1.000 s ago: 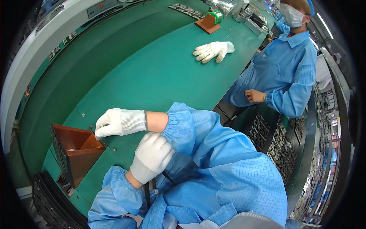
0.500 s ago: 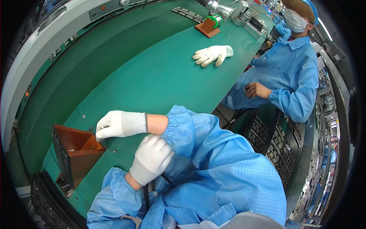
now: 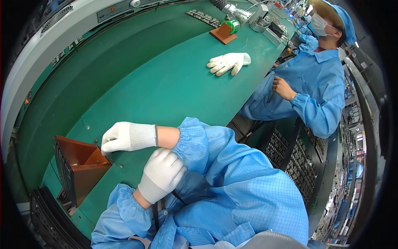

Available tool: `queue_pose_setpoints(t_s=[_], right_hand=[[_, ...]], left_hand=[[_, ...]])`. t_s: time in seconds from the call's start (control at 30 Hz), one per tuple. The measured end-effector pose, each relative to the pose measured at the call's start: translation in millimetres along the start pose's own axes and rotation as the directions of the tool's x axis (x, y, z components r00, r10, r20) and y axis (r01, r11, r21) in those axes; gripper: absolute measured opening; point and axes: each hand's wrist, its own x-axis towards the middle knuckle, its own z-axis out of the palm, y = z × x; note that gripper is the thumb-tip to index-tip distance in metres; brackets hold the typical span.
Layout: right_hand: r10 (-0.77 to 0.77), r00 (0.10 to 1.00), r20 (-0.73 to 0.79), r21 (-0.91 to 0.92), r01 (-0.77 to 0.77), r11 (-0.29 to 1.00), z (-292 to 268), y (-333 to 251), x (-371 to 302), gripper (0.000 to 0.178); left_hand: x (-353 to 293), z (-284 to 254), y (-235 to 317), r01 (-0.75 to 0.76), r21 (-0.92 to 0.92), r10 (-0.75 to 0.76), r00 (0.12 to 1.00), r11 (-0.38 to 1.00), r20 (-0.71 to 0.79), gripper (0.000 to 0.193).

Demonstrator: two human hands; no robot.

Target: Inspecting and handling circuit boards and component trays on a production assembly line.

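Note:
White knitted gloves cover both my hands. My right hand (image 3: 118, 137) rests at the green bench's left part, beside a brown open-topped box (image 3: 92, 176). Its fingers are bent down and pressed together next to the box's rim; whatever they may hold is hidden. My left hand (image 3: 162, 171) is curled closed beneath my right forearm, close to the blue sleeve cuff (image 3: 191, 143). Its fingertips are out of sight, so I cannot make out what, if anything, is inside.
An off-white glove (image 3: 227, 63) lies flat on the green bench (image 3: 166, 93). Farther back stands a brown holder (image 3: 224, 34) with a green-rimmed spool (image 3: 234, 25). At the right a masked co-worker in blue (image 3: 309, 79) sits beside racks of small metallic parts (image 3: 300, 168).
The whole view has shifted slightly. The co-worker's head has turned and their hand has risen a little. My hands keep almost the same pose.

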Motion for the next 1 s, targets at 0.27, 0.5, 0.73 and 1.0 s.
queue_pose_setpoints(t_s=[0.27,0.5,0.73,1.0], right_hand=[[-0.003,1.000,0.001,0.003,0.003,1.000,-0.3,0.4,0.2,0.032],[-0.006,1.000,0.002,0.020,0.006,1.000,0.0,1.8,1.5,0.034],[-0.003,1.000,0.009,0.002,0.003,1.000,1.0,2.5,1.4,0.036],[-0.007,1.000,0.011,-0.004,0.007,1.000,0.7,2.4,2.0,0.036]], left_hand=[[0.0,-0.9,0.1,0.003,0.009,-0.003,1.000,1.000,0.012,0.013],[0.0,1.6,-1.6,-0.010,0.013,0.010,1.000,1.000,0.002,0.014],[0.2,1.9,-1.0,-0.005,0.010,0.005,1.000,1.000,-0.002,0.014],[0.5,1.2,-0.7,-0.009,0.019,0.009,1.000,1.000,0.001,0.015]])
